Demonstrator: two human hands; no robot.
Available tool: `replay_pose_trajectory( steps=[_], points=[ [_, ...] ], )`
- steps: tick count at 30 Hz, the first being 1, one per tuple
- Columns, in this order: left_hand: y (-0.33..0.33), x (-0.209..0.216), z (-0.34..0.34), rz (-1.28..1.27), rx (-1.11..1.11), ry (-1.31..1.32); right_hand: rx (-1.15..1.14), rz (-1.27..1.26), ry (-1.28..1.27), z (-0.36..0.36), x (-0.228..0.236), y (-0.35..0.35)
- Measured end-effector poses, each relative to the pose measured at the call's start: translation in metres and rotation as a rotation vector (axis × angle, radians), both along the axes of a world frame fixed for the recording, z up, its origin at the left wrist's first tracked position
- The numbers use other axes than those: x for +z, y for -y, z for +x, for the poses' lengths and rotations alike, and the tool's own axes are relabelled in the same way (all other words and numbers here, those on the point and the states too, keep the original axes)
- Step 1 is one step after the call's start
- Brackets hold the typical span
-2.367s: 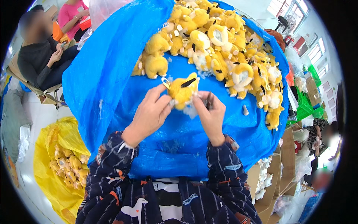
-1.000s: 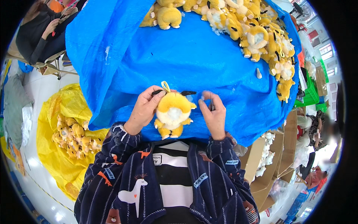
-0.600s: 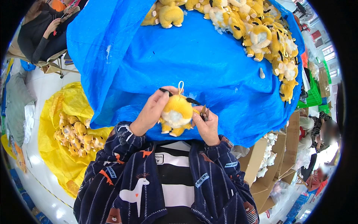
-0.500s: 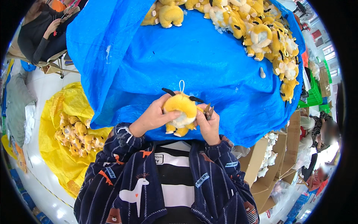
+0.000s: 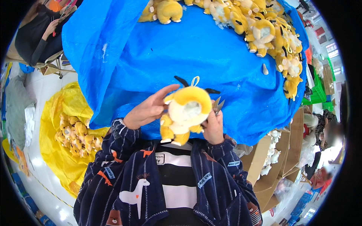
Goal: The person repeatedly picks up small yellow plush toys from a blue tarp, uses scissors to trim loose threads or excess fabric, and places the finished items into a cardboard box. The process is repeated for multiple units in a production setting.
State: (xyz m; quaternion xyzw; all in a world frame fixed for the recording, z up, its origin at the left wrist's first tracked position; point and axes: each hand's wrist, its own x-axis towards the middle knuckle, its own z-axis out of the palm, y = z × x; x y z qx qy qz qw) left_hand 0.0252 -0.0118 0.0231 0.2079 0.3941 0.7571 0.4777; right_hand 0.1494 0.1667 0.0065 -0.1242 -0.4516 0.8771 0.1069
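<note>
In front of my chest is a yellow and cream plush toy [image 5: 180, 117], its face side turned up, with a pale round opening where white stuffing shows. Two black horn-like pieces and a cord loop [image 5: 195, 81] stick up from its head. My right hand [image 5: 214, 128] grips the toy's right side and also holds small metal scissors [image 5: 218, 105], blades pointing up. On the toy's other side, my left hand [image 5: 148, 110] has its fingers stretched apart; its fingertips are close to the toy, and whether they touch it I cannot tell.
A blue plastic sheet [image 5: 188, 52] covers the work surface, with a heap of similar plush toys [image 5: 260, 35] at its far right. A small grey piece [image 5: 265, 69] lies nearby. Lower left, a yellow sack [image 5: 49, 132] holds more toys. Cardboard boxes [image 5: 292, 150] stand at right. Another person [image 5: 36, 35] sits far left.
The plush toy has been raised and tilted, its opening now facing up. My left hand has let go and its fingers have spread; my right still holds toy and scissors.
</note>
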Motion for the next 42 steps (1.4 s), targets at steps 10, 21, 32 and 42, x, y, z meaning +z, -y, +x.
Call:
replay_pose_trajectory(
  steps=[10,21,32,42],
  points=[
    [-0.015,-0.042,0.032,-0.227,0.178,-0.290,-0.317,1.414,-0.197,0.001,0.012,-0.010],
    [-0.018,-0.019,0.041,-0.430,0.037,-1.021,0.650,0.669,0.025,-0.002,0.022,-0.014],
    [-0.029,-0.032,0.021,-0.254,0.209,-0.190,0.063,1.325,-0.028,0.000,0.039,-0.010],
    [-0.021,-0.023,0.024,-0.124,0.097,0.035,-0.406,1.135,0.185,-0.014,0.017,-0.035]
  ],
)
